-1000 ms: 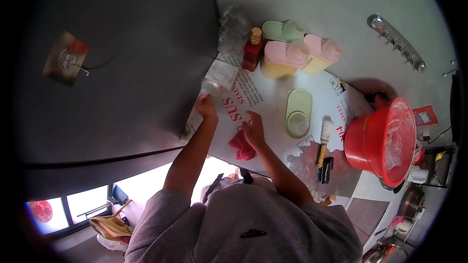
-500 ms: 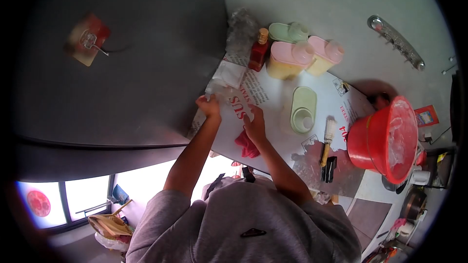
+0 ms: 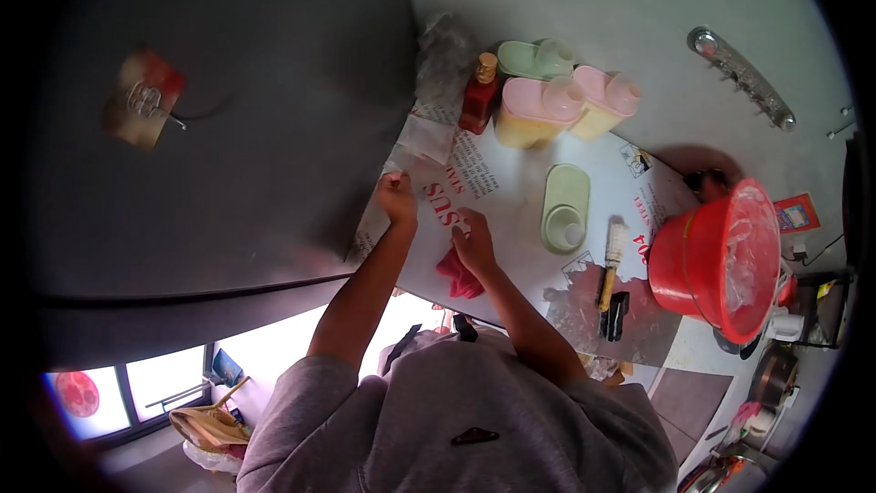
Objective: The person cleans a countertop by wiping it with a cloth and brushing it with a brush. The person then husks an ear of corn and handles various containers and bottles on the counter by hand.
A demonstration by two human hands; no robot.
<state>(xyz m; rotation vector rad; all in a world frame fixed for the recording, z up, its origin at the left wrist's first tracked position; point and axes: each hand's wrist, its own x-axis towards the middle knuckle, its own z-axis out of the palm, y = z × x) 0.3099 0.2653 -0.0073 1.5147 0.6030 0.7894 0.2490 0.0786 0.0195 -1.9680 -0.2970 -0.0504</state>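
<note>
My left hand (image 3: 398, 199) is closed at the left edge of the table, beside the dark panel. A small bit of clear plastic film (image 3: 393, 167) shows at its fingertips; the grip itself is partly hidden. My right hand (image 3: 474, 239) hovers over the printed table covering, thumb and fingers apart, with nothing visible between them. Just below it lies a crumpled dark pink cloth (image 3: 459, 275). Beyond my left hand is a flat whitish packet (image 3: 426, 139). A red bottle with a gold cap (image 3: 479, 100) stands behind that.
Pink-lidded containers (image 3: 538, 114) and a green-lidded one (image 3: 529, 59) stand at the back. A green lid (image 3: 568, 196) lies mid-table. To the right are a brush (image 3: 611, 260), a black clip-like object (image 3: 616, 317) and a red bucket (image 3: 689, 265) with clear plastic inside.
The clear film that stretched between my hands no longer spans them. My right hand has come slightly nearer to me, and my left hand has curled more tightly. The view has shifted slightly.
</note>
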